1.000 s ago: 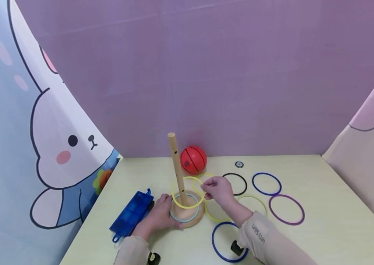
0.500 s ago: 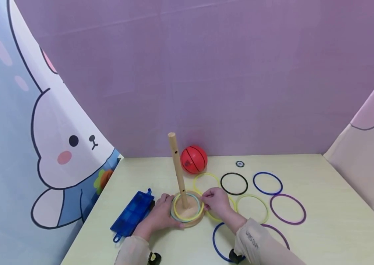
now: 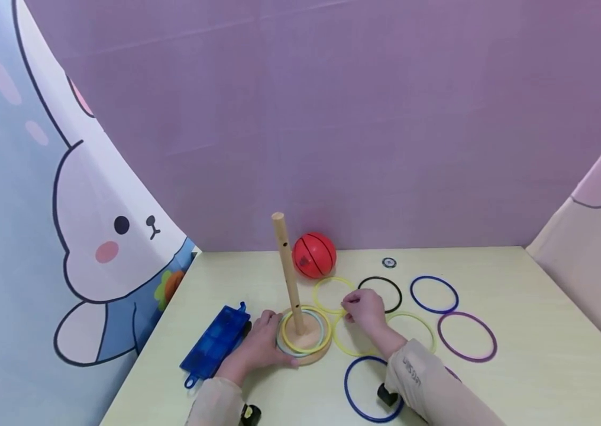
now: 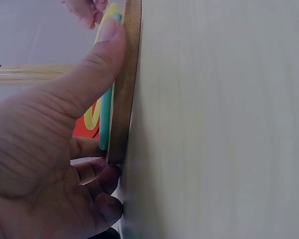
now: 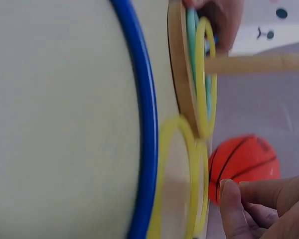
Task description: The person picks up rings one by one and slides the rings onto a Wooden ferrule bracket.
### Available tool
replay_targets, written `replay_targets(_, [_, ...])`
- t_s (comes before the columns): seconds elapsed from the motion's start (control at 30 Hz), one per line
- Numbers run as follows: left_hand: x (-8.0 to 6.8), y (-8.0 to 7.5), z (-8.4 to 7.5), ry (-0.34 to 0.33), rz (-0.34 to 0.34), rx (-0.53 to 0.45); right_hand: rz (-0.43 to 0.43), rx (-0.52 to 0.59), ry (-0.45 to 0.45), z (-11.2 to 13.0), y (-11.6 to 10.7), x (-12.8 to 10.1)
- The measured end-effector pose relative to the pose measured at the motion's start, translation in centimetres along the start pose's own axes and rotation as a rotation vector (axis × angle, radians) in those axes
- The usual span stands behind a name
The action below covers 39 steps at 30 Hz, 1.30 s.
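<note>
A wooden peg (image 3: pixel 287 266) stands upright on a round wooden base (image 3: pixel 308 358). Around its foot lie a pale teal ring (image 4: pixel 105 117) and, over that, a yellow ring (image 3: pixel 330 335). My left hand (image 3: pixel 263 343) grips the base's left edge, thumb on the near side and fingers reaching round behind. My right hand (image 3: pixel 370 310) is just right of the base, above the edges of two yellow rings on the table. Its thumb and fingers (image 5: pixel 269 191) are loosely bent with nothing between them; in the right wrist view the red ball shows behind them.
Flat on the table are a black ring (image 3: pixel 400 296), blue rings (image 3: pixel 457 302) (image 5: pixel 148 109), a purple ring (image 3: pixel 494 343) and several yellow ones. A red ball (image 3: pixel 314 255) sits behind the peg, a blue plastic case (image 3: pixel 212 343) lies left, and a small disc (image 3: pixel 388 262) lies at the back.
The yellow ring came down round the peg onto the base. My right hand let it go and drew away to the right. The left hand stays on the base.
</note>
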<state>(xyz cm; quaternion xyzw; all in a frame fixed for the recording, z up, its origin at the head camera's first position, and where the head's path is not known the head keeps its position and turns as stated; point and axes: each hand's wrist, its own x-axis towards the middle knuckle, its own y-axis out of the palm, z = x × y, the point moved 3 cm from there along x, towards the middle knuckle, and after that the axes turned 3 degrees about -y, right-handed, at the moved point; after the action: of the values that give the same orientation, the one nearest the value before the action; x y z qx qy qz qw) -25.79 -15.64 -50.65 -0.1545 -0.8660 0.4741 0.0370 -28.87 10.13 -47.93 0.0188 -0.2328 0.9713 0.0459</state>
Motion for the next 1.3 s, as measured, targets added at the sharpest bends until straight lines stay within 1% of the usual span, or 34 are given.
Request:
replay_targets(0.1, [0.0, -0.1, -0.1, -0.004, 0.004, 0.001, -0.032, -0.072, 0.013, -0.4, -0.7, 1.1])
replay_targets(0.2, [0.0, -0.1, -0.1, -0.002, 0.004, 0.008, -0.045, -0.15, 0.029, -0.9, -1.1, 2.1])
replay_targets(0.37, [0.0, -0.1, -0.2, 0.0, 0.006, 0.014, -0.062, -0.256, 0.046, -1.6, -1.4, 3.0])
replay_targets(0.43, [0.0, 0.0, -0.3, -0.001, 0.008, 0.01, -0.065, -0.301, 0.041, -1.7, -1.4, 3.1])
replay_targets(0.6, [0.0, 0.0, -0.3, -0.011, 0.014, 0.007, -0.057, -0.424, -0.014, -1.6, -1.0, 3.5])
replay_targets(0.7, [0.0, 0.0, -0.2, -0.011, 0.011, 0.012, -0.054, -0.476, -0.021, -1.5, -0.7, 3.7])
replay_targets(0.9, [0.2, 0.2, 0.1, -0.035, 0.014, 0.009, -0.036, -0.542, 0.024, -1.7, -0.2, 4.2])
replay_targets(1.0, [0.3, 0.2, 0.1, -0.037, 0.014, 0.002, -0.023, -0.562, 0.048, -1.8, -0.2, 4.4])
replay_targets(1.17, [0.2, 0.2, 0.0, -0.047, 0.02, -0.005, 0.007, -0.565, 0.133, -1.8, -0.5, 4.7])
replay_targets(1.3, [0.1, 0.0, -0.2, -0.058, 0.031, -0.013, 0.023, -0.56, 0.163, -1.8, -0.8, 4.7])
